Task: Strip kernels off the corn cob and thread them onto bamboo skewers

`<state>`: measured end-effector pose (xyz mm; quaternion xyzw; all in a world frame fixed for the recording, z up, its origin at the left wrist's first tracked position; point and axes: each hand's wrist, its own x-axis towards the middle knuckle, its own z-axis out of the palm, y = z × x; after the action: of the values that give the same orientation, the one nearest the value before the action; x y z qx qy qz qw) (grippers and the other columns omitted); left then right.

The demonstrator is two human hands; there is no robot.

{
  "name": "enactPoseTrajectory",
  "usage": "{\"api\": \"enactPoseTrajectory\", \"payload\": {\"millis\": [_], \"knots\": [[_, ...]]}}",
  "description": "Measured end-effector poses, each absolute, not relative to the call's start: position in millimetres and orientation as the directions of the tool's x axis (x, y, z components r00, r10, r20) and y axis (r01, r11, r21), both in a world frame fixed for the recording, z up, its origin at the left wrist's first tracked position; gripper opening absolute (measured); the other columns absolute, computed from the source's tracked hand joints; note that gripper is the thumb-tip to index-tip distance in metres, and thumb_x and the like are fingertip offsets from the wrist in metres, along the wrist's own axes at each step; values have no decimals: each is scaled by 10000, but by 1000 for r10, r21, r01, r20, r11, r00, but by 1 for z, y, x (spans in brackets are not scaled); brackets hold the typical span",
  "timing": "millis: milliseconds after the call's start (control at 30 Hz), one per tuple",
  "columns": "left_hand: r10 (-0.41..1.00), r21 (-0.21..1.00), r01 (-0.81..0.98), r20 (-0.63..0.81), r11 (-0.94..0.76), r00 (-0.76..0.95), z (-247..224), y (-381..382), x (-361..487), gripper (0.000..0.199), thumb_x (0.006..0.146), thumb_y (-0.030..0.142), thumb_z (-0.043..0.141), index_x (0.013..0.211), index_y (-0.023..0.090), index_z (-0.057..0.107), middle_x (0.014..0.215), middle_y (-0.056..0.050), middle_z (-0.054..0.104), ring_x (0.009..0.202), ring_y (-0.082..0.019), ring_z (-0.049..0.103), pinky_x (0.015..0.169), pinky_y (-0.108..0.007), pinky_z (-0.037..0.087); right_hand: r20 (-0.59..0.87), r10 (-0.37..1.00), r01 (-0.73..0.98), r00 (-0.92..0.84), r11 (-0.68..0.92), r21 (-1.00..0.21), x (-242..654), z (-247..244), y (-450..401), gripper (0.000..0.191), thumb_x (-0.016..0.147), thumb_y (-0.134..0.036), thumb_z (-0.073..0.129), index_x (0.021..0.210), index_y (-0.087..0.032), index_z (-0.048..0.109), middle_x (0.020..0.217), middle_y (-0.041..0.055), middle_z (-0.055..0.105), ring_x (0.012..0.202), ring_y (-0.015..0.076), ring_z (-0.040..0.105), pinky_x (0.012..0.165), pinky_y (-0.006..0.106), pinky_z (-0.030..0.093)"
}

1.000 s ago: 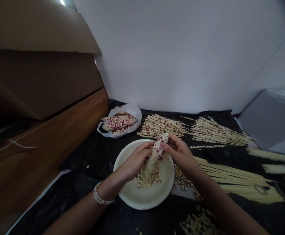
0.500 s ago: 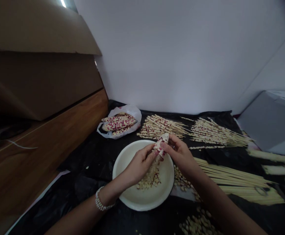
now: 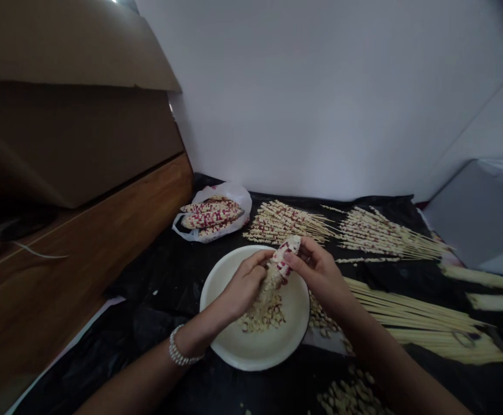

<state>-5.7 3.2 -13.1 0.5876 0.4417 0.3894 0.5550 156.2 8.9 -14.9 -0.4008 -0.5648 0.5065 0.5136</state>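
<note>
Between my two hands a speckled corn cob (image 3: 284,259) tilts over a white bowl (image 3: 217,288). Its upper part carries white and dark red kernels, while the lower part is stripped and pale. My right hand (image 3: 316,266) is closed around the upper end, thumb pressed on the kernels. With curled fingers, my left hand (image 3: 248,282) grips the lower, stripped side; some of its fingertips are hidden behind the cob. Loose corn kernels (image 3: 262,317) lie in the bowl below.
A plastic bag (image 3: 243,202) with several corn cobs (image 3: 212,218) lies at the back left. Kernel-covered skewers (image 3: 286,222) sit behind the bowl, with bare sticks (image 3: 411,308) at right. Loose pieces (image 3: 351,397) are in front, on black plastic sheeting (image 3: 160,323). A cardboard box (image 3: 82,138) stands left.
My left thumb has drawn back from the kernels, and the left fingers are more curled. More of the stripped lower cob shows. The view has shifted slightly.
</note>
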Motion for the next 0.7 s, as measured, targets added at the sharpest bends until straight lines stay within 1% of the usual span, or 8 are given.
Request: {"api": "enactPoseTrajectory", "payload": {"millis": [100, 200, 300, 433, 533, 633, 700], "knots": [[945, 999, 48, -32, 17, 324, -8, 4, -7, 327, 853, 230, 473, 1133, 172, 631, 1186, -79, 669, 1111, -246, 578, 990, -364, 406, 177, 973, -71, -145, 168, -983, 159, -14, 10, 256, 781, -420, 682, 908, -225, 576, 892, 23, 638, 866, 180, 600, 782, 318, 496], [932, 998, 57, -12, -9, 361, -7, 1, -7, 345, 867, 295, 538, 1192, 206, 612, 1222, -67, 655, 1133, -245, 569, 992, -364, 406, 180, 973, -71, -144, 172, -983, 159, -14, 11, 246, 781, -415, 681, 895, -227, 570, 873, 21, 632, 833, 174, 596, 759, 319, 498], [932, 995, 94, -11, -24, 363, -8, -1, -7, 348, 864, 279, 539, 1195, 199, 608, 1159, -70, 672, 1052, -243, 593, 931, -372, 446, 188, 971, -66, -146, 180, -982, 157, -15, 10, 242, 776, -415, 685, 880, -232, 568, 854, 17, 624, 798, 171, 594, 728, 317, 500], [937, 975, 169, 78, -142, 339, -13, -2, -6, 336, 877, 256, 498, 1181, 192, 624, 1041, -59, 685, 956, -222, 602, 929, -372, 445, 192, 971, -51, -144, 187, -981, 153, -16, 7, 243, 772, -413, 696, 878, -238, 566, 862, 18, 621, 800, 179, 595, 709, 321, 505], [942, 962, 201, 115, -185, 316, -20, 0, -6, 371, 851, 170, 445, 1164, 192, 642, 1034, -54, 692, 1003, -225, 598, 977, -374, 414, 190, 972, -48, -142, 185, -982, 153, -18, 6, 251, 775, -417, 694, 899, -242, 563, 898, 24, 625, 832, 190, 600, 721, 329, 510], [944, 978, 156, 83, -139, 319, -23, 2, -8, 459, 802, 104, 382, 1172, 188, 642, 1099, -59, 694, 1081, -232, 587, 973, -366, 422, 190, 970, -48, -153, 184, -982, 154, -18, 7, 263, 773, -426, 696, 908, -237, 571, 899, 26, 629, 840, 191, 605, 743, 335, 508], [940, 986, 133, 50, -100, 337, -21, 4, -9, 476, 786, 105, 388, 1183, 185, 638, 1118, -61, 695, 1085, -239, 589, 953, -365, 438, 189, 970, -47, -154, 184, -982, 155, -16, 8, 283, 762, -442, 704, 903, -234, 574, 884, 23, 634, 830, 190, 609, 748, 337, 507]]}}
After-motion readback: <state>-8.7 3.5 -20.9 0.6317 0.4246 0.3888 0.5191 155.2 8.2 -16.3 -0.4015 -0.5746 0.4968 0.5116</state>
